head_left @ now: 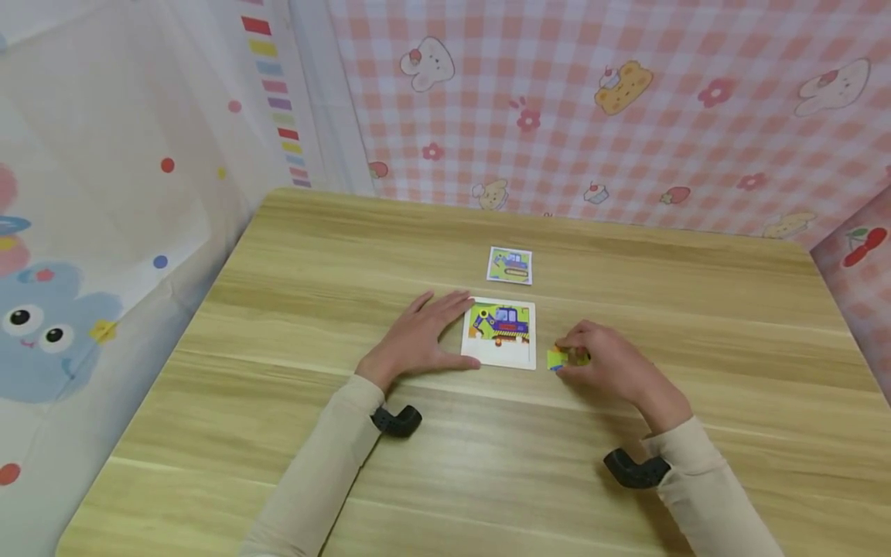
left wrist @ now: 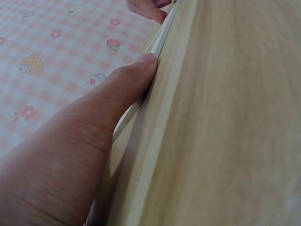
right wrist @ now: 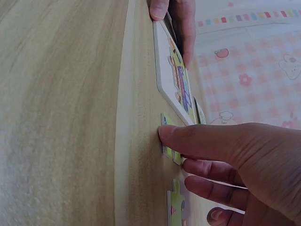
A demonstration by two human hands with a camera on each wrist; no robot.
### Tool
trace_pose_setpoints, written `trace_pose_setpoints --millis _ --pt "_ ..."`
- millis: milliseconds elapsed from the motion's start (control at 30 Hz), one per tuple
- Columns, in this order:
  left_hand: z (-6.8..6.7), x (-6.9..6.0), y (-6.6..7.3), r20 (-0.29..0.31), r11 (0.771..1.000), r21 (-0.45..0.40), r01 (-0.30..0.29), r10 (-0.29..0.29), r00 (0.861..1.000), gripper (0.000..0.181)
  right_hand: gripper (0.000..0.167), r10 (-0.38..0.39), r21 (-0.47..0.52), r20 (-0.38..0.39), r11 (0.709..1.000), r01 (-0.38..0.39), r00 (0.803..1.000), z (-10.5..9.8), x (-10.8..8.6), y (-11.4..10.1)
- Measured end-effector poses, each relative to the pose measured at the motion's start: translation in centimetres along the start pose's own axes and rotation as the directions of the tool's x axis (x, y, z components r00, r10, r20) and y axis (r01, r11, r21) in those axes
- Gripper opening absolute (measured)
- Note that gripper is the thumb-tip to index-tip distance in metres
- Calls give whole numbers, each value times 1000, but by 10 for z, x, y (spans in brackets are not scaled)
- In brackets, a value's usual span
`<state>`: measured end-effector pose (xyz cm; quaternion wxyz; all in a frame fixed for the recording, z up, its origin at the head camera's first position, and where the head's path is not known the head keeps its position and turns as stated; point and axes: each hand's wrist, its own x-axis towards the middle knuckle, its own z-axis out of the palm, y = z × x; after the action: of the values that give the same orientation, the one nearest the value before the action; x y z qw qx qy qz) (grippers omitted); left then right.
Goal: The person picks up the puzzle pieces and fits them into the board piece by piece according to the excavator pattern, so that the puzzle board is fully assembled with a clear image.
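Observation:
A white-framed jigsaw board [head_left: 500, 355] with a partly filled purple digger picture lies on the table. Along its left side my left hand [head_left: 421, 337] is spread, the thumb at the near edge and the fingertips by the far left corner. To the right of the board, my right hand [head_left: 611, 363] pinches a green and blue jigsaw piece [head_left: 556, 360] between thumb and fingers, low at the tabletop. Another jigsaw piece [right wrist: 176, 209] lies beside that hand in the right wrist view; the fingers hide most of it in the head view.
Behind the board lies a small picture card [head_left: 510, 265] with the same digger. All this is on a wood-grain table [head_left: 452, 480]. A pink checked cloth [head_left: 557, 100] hangs behind the table, and a white patterned sheet [head_left: 174, 224] on the left.

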<state>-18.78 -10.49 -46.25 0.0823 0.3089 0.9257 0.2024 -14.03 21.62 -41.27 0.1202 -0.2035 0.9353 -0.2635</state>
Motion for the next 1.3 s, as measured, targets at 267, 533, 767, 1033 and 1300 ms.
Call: trace_pose_setpoints --millis 267,533,767,1033,1300 --pt "-1 -1 1 0 1000 -14 -6 6 1000 110 31 -45 -42 -24 998 44 999 1 1 1" --pt "-2 -1 2 4 1000 -11 -1 2 1000 109 32 -6 -82 50 997 10 999 -4 7 -5" --pt "-2 -1 3 6 1000 -8 2 -2 1000 108 30 59 -35 107 998 -56 992 -5 9 -10" --pt "-3 0 2 9 1000 12 -3 3 1000 109 27 32 64 68 997 -36 997 -4 6 -11" --pt "-1 1 2 15 1000 16 3 -4 1000 109 17 -82 171 8 982 79 997 -4 1 -9"
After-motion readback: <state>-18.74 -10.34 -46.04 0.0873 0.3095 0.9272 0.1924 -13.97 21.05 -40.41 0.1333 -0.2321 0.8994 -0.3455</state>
